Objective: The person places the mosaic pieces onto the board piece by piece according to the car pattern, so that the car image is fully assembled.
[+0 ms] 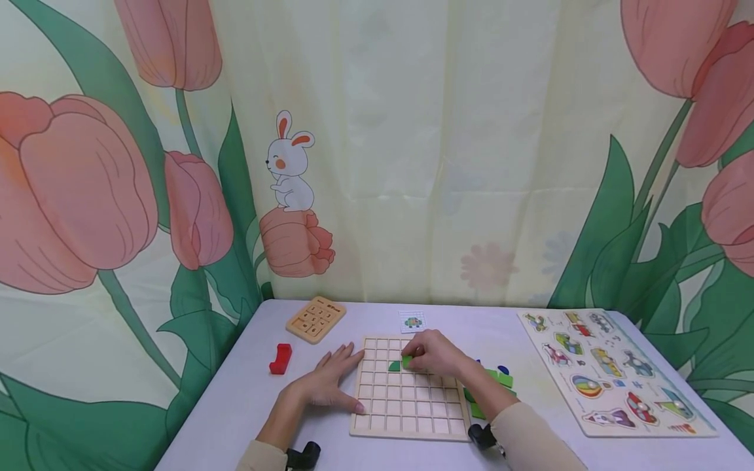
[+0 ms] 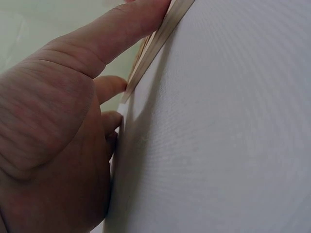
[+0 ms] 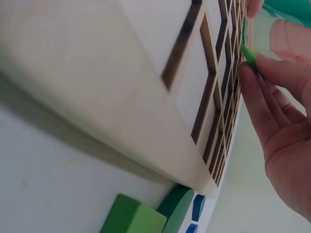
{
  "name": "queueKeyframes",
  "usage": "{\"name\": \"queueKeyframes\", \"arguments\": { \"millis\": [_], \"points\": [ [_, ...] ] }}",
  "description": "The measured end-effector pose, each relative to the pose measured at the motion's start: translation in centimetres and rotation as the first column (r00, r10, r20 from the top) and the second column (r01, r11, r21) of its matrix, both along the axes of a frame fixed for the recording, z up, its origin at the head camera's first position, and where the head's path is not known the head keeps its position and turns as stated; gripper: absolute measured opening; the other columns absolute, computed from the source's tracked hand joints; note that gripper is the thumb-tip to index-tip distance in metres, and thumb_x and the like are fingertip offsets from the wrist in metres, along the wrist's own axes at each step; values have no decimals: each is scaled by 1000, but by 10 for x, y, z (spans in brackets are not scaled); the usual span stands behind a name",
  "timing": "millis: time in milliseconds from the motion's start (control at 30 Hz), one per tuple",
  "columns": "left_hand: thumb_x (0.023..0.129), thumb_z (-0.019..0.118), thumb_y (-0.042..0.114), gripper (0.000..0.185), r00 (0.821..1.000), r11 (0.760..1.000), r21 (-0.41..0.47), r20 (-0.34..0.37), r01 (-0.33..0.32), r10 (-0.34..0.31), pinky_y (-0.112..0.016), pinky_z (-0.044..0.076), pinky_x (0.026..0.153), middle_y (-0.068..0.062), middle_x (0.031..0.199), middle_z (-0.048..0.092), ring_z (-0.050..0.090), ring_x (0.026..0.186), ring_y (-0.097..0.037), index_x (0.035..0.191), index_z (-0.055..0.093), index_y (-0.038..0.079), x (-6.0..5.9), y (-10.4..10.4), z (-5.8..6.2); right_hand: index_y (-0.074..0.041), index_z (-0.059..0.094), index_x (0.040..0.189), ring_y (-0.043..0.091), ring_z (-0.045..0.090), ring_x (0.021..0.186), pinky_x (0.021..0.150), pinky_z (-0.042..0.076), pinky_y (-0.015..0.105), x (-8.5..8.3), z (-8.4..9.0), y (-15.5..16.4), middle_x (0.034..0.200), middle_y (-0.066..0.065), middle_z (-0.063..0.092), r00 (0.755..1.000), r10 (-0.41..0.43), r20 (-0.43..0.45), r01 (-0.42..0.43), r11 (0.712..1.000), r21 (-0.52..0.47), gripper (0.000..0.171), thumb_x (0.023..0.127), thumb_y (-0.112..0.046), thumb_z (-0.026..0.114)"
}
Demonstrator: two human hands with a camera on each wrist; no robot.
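Note:
A wooden grid board (image 1: 406, 436) with square cells lies flat on the table. My right hand (image 1: 436, 354) is over its upper part and pinches a small light green tile (image 1: 406, 362) between thumb and fingers; the right wrist view shows the tile's edge (image 3: 249, 56) close over the grid. A dark green piece with a rounded corner (image 1: 394, 366) sits in a cell just left of it. Along the board's left edge rests my left hand (image 1: 327, 378), fingers spread, the thumb at the frame lower down. Behind the board lies a picture card (image 1: 412, 322) with a green figure.
Loose green pieces (image 1: 477, 411) and a blue piece (image 1: 503, 370) lie right of the board. Further right is a large picture puzzle board (image 1: 595, 399). On the left are a red block (image 1: 281, 359) and a small wooden board (image 1: 315, 320). A tulip-print curtain (image 1: 400, 163) hangs behind the table.

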State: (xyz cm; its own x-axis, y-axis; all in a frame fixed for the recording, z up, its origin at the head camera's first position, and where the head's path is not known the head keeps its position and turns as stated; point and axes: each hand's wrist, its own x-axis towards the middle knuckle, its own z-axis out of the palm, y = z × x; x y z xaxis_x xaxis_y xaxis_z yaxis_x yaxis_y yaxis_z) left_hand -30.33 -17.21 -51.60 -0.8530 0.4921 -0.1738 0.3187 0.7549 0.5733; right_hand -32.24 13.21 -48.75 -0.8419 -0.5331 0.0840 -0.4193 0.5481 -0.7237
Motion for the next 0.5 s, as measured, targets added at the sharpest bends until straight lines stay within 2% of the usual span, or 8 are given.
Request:
{"name": "queueKeyframes", "arguments": {
  "millis": [300, 500],
  "points": [
    [67, 85, 70, 118, 1000, 1000, -21, -5, 10, -10, -62, 3, 131, -7, 176, 16, 5, 164, -30, 165, 32, 29, -4, 2, -3, -5, 81, 109, 12, 62, 88, 73, 54, 25, 1, -3, 0, 105, 4, 73, 1000, -25, -4, 25, 998, 51, 20, 90, -1, 76],
    [67, 84, 71, 118, 1000, 1000, -21, -6, 3, -3, -62, 3, 131, -7, 176, 16, 5, 164, -30, 164, 32, 30, -5, 0, -5, -9, 80, 103, 10, 60, 84, 72, 53, 25, 1, -3, -2, 99, 0, 72, 999, 24, -32, -20, 994, 110, 15, 90, -2, 78]
  ]
}}
